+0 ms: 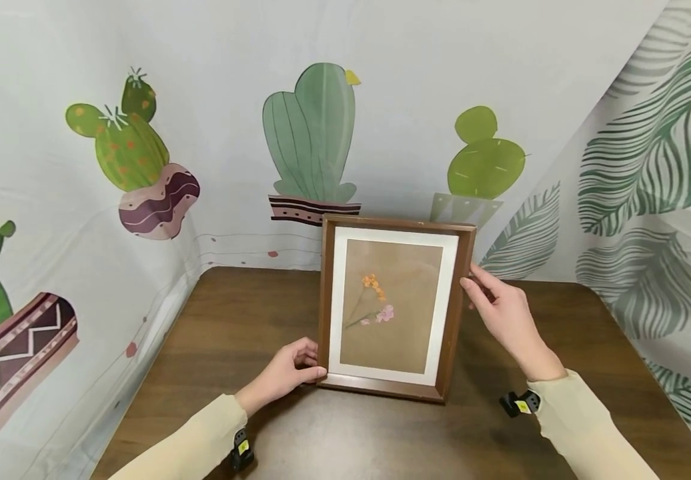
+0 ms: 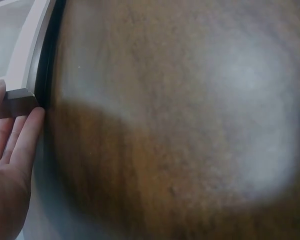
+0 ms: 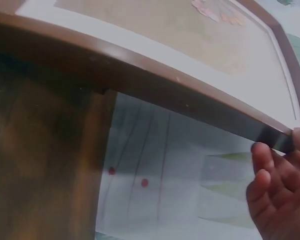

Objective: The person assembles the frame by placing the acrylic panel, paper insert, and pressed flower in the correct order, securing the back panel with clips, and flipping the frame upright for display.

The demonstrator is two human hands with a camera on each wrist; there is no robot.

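A brown wooden picture frame [image 1: 451,313] stands upright and slightly tilted on the table, facing me. Inside its white mat, orange and pink flowers [image 1: 375,300] lie on a tan backing. My left hand [image 1: 288,367] grips the lower left corner, thumb on the front and fingers behind; the left wrist view shows those fingers [image 2: 27,140] along the frame's outer side. Higher up on the opposite side, my right hand [image 1: 504,310] pinches the right edge, thumb in front. The right wrist view shows its fingertips [image 3: 262,150] curled by the edge.
The dark brown wooden table [image 1: 249,313] has rounded far corners. Behind it hangs a white cloth [image 1: 405,40] printed with cacti and green leaves, close behind the picture frame. Each wrist carries a small black strap device, such as the right one [image 1: 519,403].
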